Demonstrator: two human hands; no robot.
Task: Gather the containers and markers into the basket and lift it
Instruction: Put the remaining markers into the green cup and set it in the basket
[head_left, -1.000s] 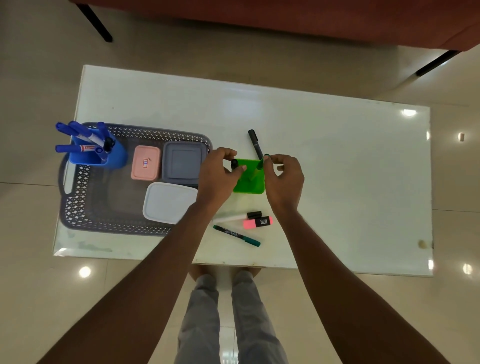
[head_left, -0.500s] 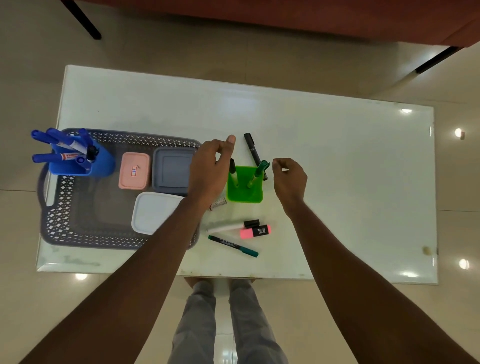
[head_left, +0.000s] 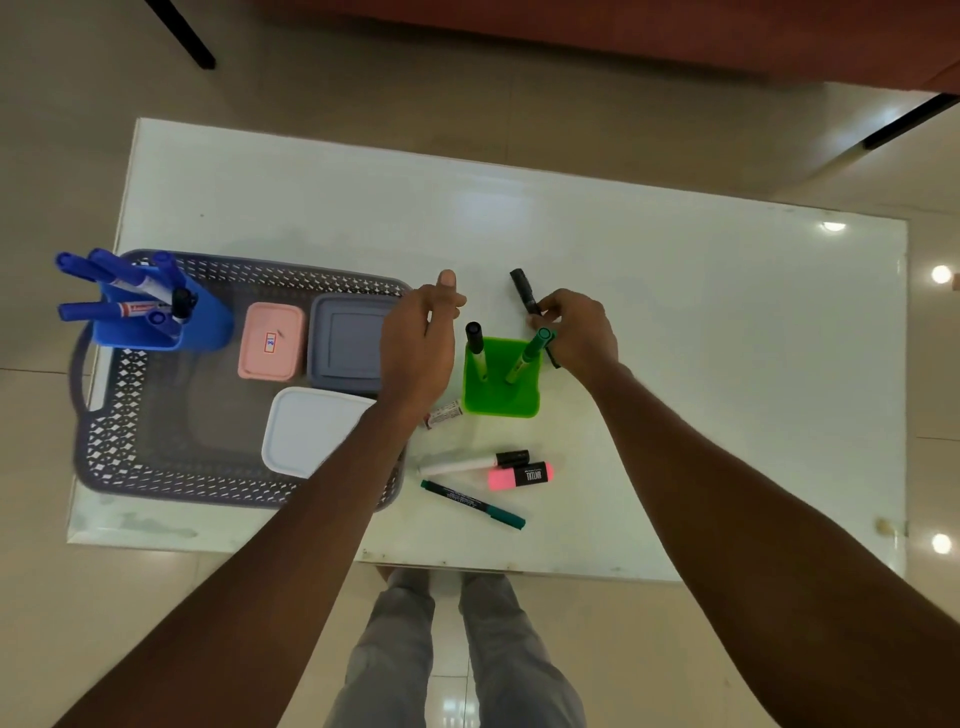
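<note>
A grey lattice basket (head_left: 156, 467) on the left of the white table holds a blue holder (head_left: 166, 322) full of blue markers, a pink container (head_left: 271, 340), a grey container (head_left: 348, 340) and a white container (head_left: 306, 428). To its right stands a green holder (head_left: 501, 395) with a black-capped marker (head_left: 475, 343) and a green marker (head_left: 530, 353) in it. My right hand (head_left: 576, 327) curls its fingers round a black marker (head_left: 524, 291) lying behind the holder. My left hand (head_left: 421, 343) hovers over the basket's right edge, relaxed and holding nothing.
Loose on the table in front of the green holder lie a white marker with a black cap (head_left: 472, 462), a pink highlighter (head_left: 519, 475) and a teal pen (head_left: 472, 504). A small marker (head_left: 444, 414) peeks out beside my left wrist. The table's right half is bare.
Both hands let go of the markers now standing in the green holder. My right hand moved back to the black marker and took hold of it. My left hand lifted and opened.
</note>
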